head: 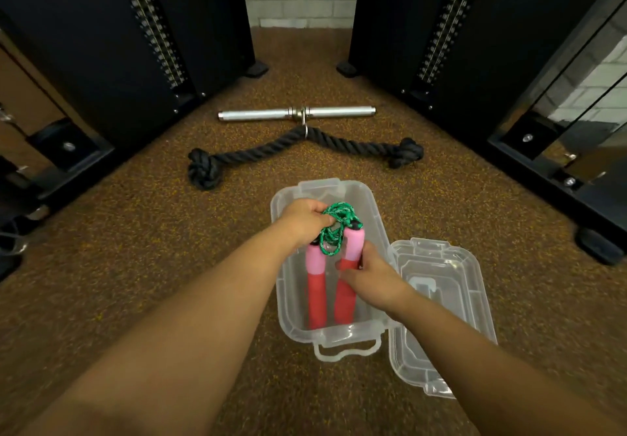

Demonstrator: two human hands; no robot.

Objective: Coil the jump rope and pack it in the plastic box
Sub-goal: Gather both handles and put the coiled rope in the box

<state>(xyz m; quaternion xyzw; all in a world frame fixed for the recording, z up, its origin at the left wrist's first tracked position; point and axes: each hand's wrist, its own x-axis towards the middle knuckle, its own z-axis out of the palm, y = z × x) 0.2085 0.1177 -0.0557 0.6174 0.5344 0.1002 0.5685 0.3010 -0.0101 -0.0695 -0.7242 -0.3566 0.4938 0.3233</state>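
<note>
jump rope [334, 266] handles lie lengthwise in the plastic box [380, 225], cord end away.

gym | weight stacks [149, 25] (black machines) | triceps rope [305, 150] | rubber floor [135, 232]

Two bare forearms are showing in the head view, entering from the bottom corners and narrowing toward the wrists. No sleeves are covering them anywhere in view; both arms are showing uncovered from the frame's lower edge up to the hands. The left hand [307, 220] and the right hand [368, 274] are wearing no gloves. No watch, bracelet or band is sitting on either wrist, and no rings are showing on the fingers that can be seen. The forearms are appearing smooth and unmarked, with no tattoos or writing. Nothing more of the person's body or clothing is appearing.
</note>
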